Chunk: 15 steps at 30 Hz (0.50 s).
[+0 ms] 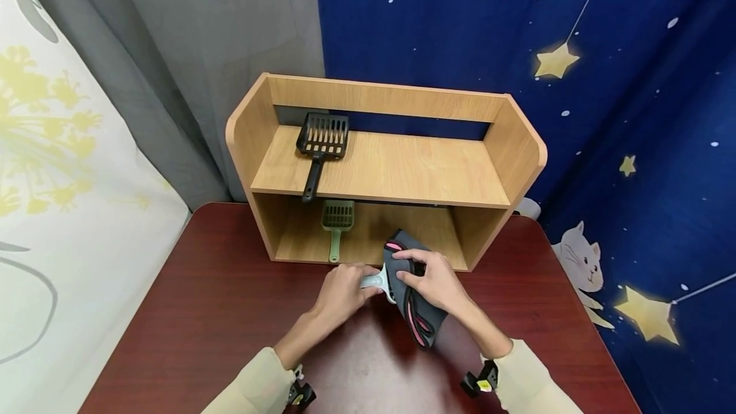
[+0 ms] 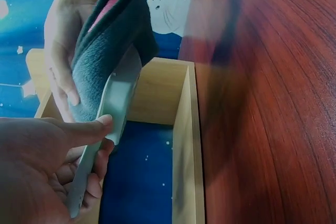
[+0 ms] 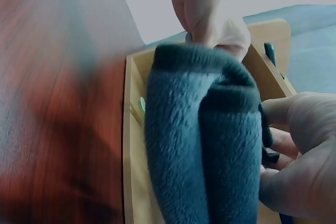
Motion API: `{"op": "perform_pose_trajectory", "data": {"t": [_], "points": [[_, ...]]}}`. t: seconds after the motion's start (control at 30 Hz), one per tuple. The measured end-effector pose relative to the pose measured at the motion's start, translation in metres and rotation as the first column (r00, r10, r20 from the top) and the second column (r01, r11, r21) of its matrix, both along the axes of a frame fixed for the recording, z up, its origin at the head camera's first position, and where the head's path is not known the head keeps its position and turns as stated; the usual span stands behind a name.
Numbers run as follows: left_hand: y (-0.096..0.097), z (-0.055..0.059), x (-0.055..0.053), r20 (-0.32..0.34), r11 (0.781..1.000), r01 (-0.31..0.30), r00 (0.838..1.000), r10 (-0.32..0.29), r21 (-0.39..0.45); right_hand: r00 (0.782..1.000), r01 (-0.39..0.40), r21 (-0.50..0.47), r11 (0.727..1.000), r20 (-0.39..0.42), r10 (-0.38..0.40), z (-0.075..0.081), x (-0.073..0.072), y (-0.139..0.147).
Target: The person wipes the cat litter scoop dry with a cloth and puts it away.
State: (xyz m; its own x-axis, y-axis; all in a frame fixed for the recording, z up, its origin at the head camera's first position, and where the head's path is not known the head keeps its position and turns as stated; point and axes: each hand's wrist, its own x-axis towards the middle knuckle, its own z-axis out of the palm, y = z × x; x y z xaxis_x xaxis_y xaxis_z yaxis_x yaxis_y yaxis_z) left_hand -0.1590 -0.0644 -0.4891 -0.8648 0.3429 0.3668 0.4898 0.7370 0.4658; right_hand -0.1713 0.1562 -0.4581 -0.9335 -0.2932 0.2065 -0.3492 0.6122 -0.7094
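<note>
My left hand (image 1: 343, 289) grips the handle of a pale blue-green scoop (image 1: 375, 281) in front of the wooden shelf. In the left wrist view, the thumb lies along the scoop's handle (image 2: 86, 174) with fingers curled beneath. A folded grey towel (image 1: 427, 315) with black edging and pink strips is held by my right hand (image 1: 432, 278), thumb and fingers pinching its folds. The towel (image 3: 176, 145) lies against the scoop's head and hides most of it. Fuzzy fabric fills the middle of the right wrist view.
A two-tier wooden shelf (image 1: 402, 165) stands at the back of the dark red table (image 1: 224, 324). On its upper tier lies a black slotted scoop (image 1: 323, 139), handle over the front edge. A green slotted scoop (image 1: 337, 219) sits on the lower tier. Curtains hang behind.
</note>
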Motion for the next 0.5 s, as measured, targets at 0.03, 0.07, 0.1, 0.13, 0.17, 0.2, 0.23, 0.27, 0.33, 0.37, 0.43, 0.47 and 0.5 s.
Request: {"op": "perform_pose_trajectory", "data": {"t": [0.03,0.07,0.1,0.13,0.17,0.2,0.23,0.27,0.33,0.37,0.43,0.47,0.5], "points": [[0.0,0.0,0.0,0.001,1.0,0.002,1.0,-0.002,0.002,1.0,-0.003,0.0,1.0,-0.004,0.003,-0.001,0.0,-0.001],[0.0,0.0,0.0,0.001,1.0,0.005,1.0,-0.005,0.004,1.0,-0.006,0.002,1.0,-0.007,0.006,-0.001,0.0,-0.001],[0.0,0.0,0.001,0.004,1.0,0.01,1.0,-0.01,0.008,1.0,-0.009,0.007,1.0,-0.005,0.009,-0.002,-0.001,-0.002],[-0.001,0.001,0.001,0.008,1.0,0.013,1.0,-0.014,0.011,1.0,-0.013,0.016,1.0,-0.006,0.013,-0.002,-0.001,-0.001],[-0.001,0.001,0.001,0.008,1.0,0.015,1.0,-0.015,0.011,1.0,-0.016,0.03,0.999,-0.006,0.016,-0.003,-0.001,0.0],[-0.002,0.001,0.001,0.01,1.0,0.014,1.0,-0.014,0.012,1.0,-0.019,0.044,0.999,-0.005,0.019,-0.003,-0.001,0.001],[-0.003,0.001,0.001,0.011,1.0,0.011,1.0,-0.011,0.012,1.0,-0.02,0.06,0.998,-0.01,0.02,-0.003,-0.002,0.003],[-0.004,0.001,0.001,0.01,1.0,0.007,1.0,-0.007,0.014,1.0,-0.017,0.075,0.997,-0.016,0.018,-0.003,-0.002,0.005],[-0.007,0.001,0.001,0.007,1.0,-0.004,1.0,0.003,0.02,0.999,-0.007,0.1,0.995,-0.045,0.011,-0.002,-0.003,0.011],[-0.008,0.002,0.001,0.002,1.0,-0.009,1.0,0.009,0.021,0.998,0.003,0.107,0.994,-0.062,0.004,-0.002,-0.004,0.015],[-0.012,0.002,0.0,-0.009,0.999,-0.021,1.0,0.021,0.027,0.995,0.029,0.108,0.994,-0.1,-0.018,0.0,-0.006,0.022],[-0.013,0.002,0.0,-0.015,0.999,-0.026,1.0,0.027,0.029,0.993,0.044,0.1,0.994,-0.113,-0.033,0.001,-0.007,0.026],[-0.015,0.003,0.0,-0.02,0.999,-0.029,0.999,0.03,0.03,0.992,0.058,0.091,0.994,-0.12,-0.047,0.003,-0.007,0.029]]}}
